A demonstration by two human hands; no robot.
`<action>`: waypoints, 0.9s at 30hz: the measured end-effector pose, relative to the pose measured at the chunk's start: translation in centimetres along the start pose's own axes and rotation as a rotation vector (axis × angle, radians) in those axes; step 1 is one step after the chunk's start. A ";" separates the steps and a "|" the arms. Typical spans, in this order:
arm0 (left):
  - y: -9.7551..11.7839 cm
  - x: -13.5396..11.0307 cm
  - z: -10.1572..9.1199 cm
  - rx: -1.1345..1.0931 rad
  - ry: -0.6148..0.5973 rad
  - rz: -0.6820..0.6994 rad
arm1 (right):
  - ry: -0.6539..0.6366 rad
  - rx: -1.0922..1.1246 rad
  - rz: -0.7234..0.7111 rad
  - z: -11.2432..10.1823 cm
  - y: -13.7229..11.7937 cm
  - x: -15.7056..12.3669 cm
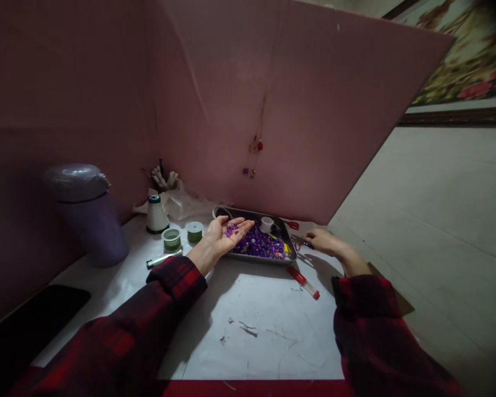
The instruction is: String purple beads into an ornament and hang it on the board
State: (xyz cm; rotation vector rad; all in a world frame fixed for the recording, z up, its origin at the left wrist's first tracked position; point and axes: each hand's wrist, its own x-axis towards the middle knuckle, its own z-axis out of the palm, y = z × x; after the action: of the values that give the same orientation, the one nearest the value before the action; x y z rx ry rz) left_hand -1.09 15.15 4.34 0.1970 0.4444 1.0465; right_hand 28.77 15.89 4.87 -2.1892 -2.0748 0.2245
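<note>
left hand (pixel 227 234) palm-up, fingers spread, purple beads (pixel 231 229) in it, over left end of tray (pixel 250 212); bead heap (pixel 259 243) just rightward. right hand (pixel 323 241) beside tray's right edge, touching dark tool (pixel 300 240), grip unclear.

You have one metal tray (pixel 252 257), two green spools (pixel 171 239) (pixel 194 231), one white thread cone (pixel 156 214), one lilac bin (pixel 86 215), one red-capped tube (pixel 303 282), and purple beads (pixel 258 242) beyond counting.

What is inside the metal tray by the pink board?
A heap of purple beads, a small white roll and yellow bits lie in the metal tray. The open left hand, palm up, covers the tray's left part, so what lies there cannot be seen.
</note>
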 end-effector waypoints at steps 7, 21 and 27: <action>-0.5 0.5 -0.4 -0.065 -0.095 -0.020 | -0.137 0.054 0.074 0.4 1.3 -0.6; -1.1 0.3 -0.8 -0.105 -0.161 0.017 | 0.536 0.155 -0.504 0.6 -10.4 -3.7; -1.0 0.2 -0.9 -0.082 -0.202 0.048 | 0.546 0.195 -0.669 2.3 -13.5 -5.1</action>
State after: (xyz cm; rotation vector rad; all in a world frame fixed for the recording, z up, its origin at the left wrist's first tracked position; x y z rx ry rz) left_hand -0.60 14.75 3.12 0.2382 0.2145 1.0772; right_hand 14.87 11.47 5.26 -1.1666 -2.1763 -0.2052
